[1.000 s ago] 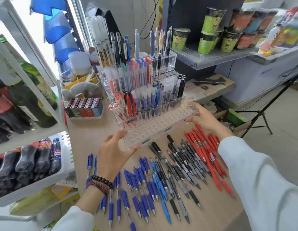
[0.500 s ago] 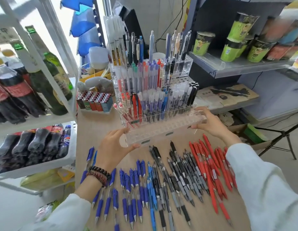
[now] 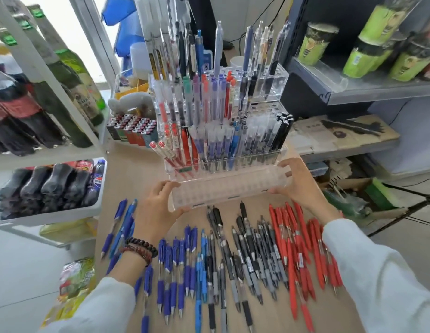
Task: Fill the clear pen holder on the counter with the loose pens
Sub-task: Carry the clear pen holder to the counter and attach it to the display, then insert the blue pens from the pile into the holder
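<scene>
A clear tiered pen holder (image 3: pixel 229 186) stands on the wooden counter (image 3: pixel 134 174); its front row of holes is bare, while the rows behind hold many upright pens. My left hand (image 3: pixel 156 210) grips the holder's front left end, thumb under the edge. My right hand (image 3: pixel 296 183) grips its front right end. Loose pens lie on the counter in front of the holder: blue pens (image 3: pixel 175 272) at the left, black and grey pens (image 3: pixel 245 251) in the middle, red pens (image 3: pixel 302 248) at the right.
A tray of lighters (image 3: pixel 131 129) sits left of the holder. A white rack with bottles (image 3: pixel 50 186) stands at the left. Metal shelves with green cups (image 3: pixel 358 51) and flat cartons (image 3: pixel 341 133) are at the right. A black tripod leg (image 3: pixel 411 207) stands on the floor.
The holder's front end has swung round from a slant to nearly square with me. Both hands have stayed on its ends. My view has moved closer and to the right.
</scene>
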